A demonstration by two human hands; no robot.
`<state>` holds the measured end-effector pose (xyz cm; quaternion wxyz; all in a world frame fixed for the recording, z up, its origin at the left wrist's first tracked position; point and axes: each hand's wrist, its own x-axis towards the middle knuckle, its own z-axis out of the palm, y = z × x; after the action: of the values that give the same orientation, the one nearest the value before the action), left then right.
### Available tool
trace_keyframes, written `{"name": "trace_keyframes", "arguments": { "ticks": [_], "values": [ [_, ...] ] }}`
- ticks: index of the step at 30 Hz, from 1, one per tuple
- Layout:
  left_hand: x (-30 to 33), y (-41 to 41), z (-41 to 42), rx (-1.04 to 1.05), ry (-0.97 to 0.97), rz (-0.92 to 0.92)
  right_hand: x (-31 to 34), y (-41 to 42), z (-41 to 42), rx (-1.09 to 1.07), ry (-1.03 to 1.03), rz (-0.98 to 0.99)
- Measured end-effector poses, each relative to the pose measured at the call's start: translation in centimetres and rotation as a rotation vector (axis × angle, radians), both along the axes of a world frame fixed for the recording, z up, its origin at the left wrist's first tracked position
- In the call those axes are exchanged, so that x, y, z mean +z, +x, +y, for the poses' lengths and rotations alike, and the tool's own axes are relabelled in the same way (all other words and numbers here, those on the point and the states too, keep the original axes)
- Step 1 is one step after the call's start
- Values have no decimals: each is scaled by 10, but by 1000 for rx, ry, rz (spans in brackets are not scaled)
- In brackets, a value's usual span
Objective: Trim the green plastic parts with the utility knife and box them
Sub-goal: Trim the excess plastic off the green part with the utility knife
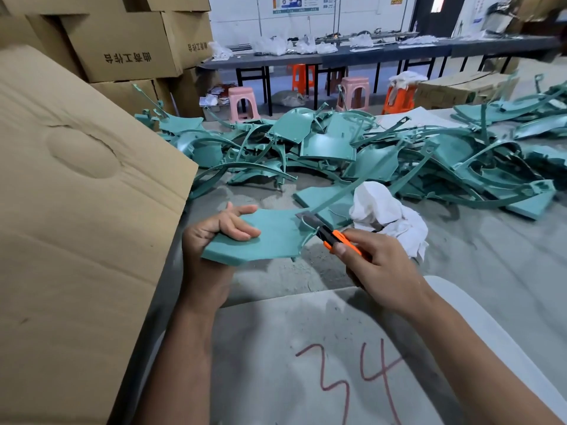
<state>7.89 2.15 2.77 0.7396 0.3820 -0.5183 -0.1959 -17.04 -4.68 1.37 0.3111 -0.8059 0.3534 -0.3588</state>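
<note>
a person's two bare hands worked over a dusty grey counter (478, 271), seen from a camera on the head looking down. the left hand (214, 237) held a flat green plastic part (270, 237) above the counter's near edge, its grip clamped on the part's left end, the fingers curled over the top face and the palm underneath. the right hand (377, 265) had its grip clamped round an orange and black utility knife (334, 237), with the thumb lying along the handle. the knife's blade touched the right edge of the held part, where a thin curved green strip ran up and away from it.

just beyond the knife a crumpled white cloth (386, 216) lay on the counter. behind it a big loose pile of green plastic parts (331, 142) spread across the far side of the counter, flat panels and long curved strips tangled together. a large brown cardboard box (76, 225) stood at the left, its flap close beside the left hand. more cardboard boxes (122, 44) were stacked behind it. red marks like "34" were written on a pale surface in front of the person. pink and orange stools (244, 102) stood under a long dark table in the background.
</note>
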Motion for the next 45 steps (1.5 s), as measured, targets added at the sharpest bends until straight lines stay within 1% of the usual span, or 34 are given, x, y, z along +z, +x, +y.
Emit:
{"name": "trace_keyframes", "arguments": {
  "ticks": [2,4,5,7,10,11,12,14,15,16,19,21,23,26,28,30,31,33,34,40,42,45],
  "values": [
    [-2,1,-1,-9,20,-14,-3,2,1,-94,-110,79],
    [-5,-2,-4,15,41,-26,-5,7,3,-143,-167,134],
    [-6,-3,-5,25,44,-15,-4,8,4,-118,-169,145],
    [-6,-1,-6,36,32,30,-3,6,4,0,-129,124],
    [-7,5,-9,69,20,72,2,3,4,163,56,-101],
    [-8,5,-10,88,26,74,3,2,5,184,75,-153],
    [-9,5,-10,107,32,84,3,3,6,183,44,-154],
    [-9,4,-10,130,32,109,3,5,7,141,-117,-13],
    [-9,5,-10,135,30,111,3,6,7,128,-176,51],
    [-9,6,-10,131,27,110,4,7,7,135,-198,75],
    [-7,6,-9,83,16,142,11,3,7,252,-140,26],
    [-4,3,-9,59,5,163,14,-1,8,283,-117,-6],
    [-4,3,-9,73,6,147,10,-1,7,227,-164,41],
    [-4,4,-7,97,10,117,2,2,3,19,-242,189],
    [-2,4,-5,125,6,110,2,1,3,-64,-247,133],
    [-2,4,-3,191,-3,83,5,3,8,-17,-238,41],
    [-2,5,-3,226,-11,62,6,5,12,37,-239,33],
    [-3,4,-3,270,-23,51,5,13,20,133,-238,68],
    [-3,3,-3,288,-27,44,4,16,22,144,-227,93],
    [-6,-5,-5,403,28,-24,1,17,18,9,-186,200],
    [-5,-5,-4,386,40,-19,0,18,19,-43,-199,189],
    [-2,-4,-1,370,50,53,-2,14,13,-225,-207,126]
  ]
}}
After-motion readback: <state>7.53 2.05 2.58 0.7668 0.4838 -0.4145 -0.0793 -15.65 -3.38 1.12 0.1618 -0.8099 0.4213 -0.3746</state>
